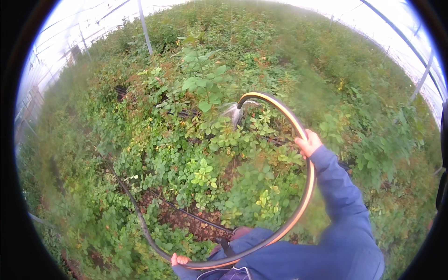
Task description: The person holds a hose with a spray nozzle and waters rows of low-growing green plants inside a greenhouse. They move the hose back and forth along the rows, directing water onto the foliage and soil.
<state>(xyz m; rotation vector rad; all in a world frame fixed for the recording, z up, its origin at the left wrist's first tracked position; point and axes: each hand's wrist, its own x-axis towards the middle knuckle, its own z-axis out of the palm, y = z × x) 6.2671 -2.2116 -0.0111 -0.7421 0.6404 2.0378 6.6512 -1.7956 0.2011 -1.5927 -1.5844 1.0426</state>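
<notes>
Hose (309, 186): one, black with yellow-orange stripes; held up in your two hands in a wide curve above the plants, its outlet end bent over toward the bed.
Right hand (309, 143): yours; fingers wrapped round the hose, a short way back from the outlet.
Left hand (179, 259): yours; fingers closed on the hose, low down near your body.
Water (234, 116): falling in a loose spray from the outlet onto the leaves below.
Trailing length: the same hose, duller past your left hand, running off leftward and away among the plants.
Plants (158, 156): dense, leafy, green with some yellow and reddish-brown leaves; filling the bed to its far edge.
Tall shoot (201, 79): broad green leaves, standing above its neighbours, just beyond the spray.
Black pipe (198, 218): thin, lying along the bed near you, over brown soil (179, 227) strewn with dry leaves.
Sleeves (343, 196): blue, on both your arms.
Metal post (145, 28): slanted in view, rising from the far left of the bed.
</notes>
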